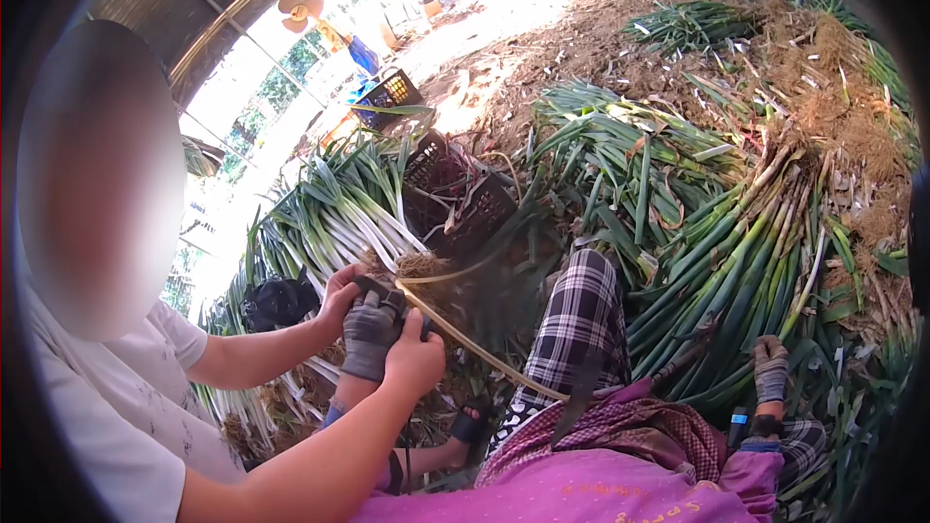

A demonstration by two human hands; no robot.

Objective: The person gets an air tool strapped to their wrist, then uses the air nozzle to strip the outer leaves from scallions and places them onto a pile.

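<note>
My left hand [370,337], in a grey glove, is raised between the bare hands of another person [415,363]. Its fingers look curled around something dark that I cannot make out, partly covered by that person's fingers. A yellowish hose [484,353] runs from beside this hand toward my lap. My right hand [771,368], also gloved, is low at the right with its fingers curled in. Whether it holds anything is hidden. The green leaves of a large pile of leeks or big green onions [722,271] lie beside it. A dark band with a blue-lit device [739,421] is near that wrist.
White-stemmed leeks [339,199] lie in a stack ahead to the left, beside a dark plastic crate [475,213]. Another crate [389,97] and a fan [300,10] stand farther back. Roots and leaf scraps cover the soil [601,39]. A black bag [279,302] lies near the other person.
</note>
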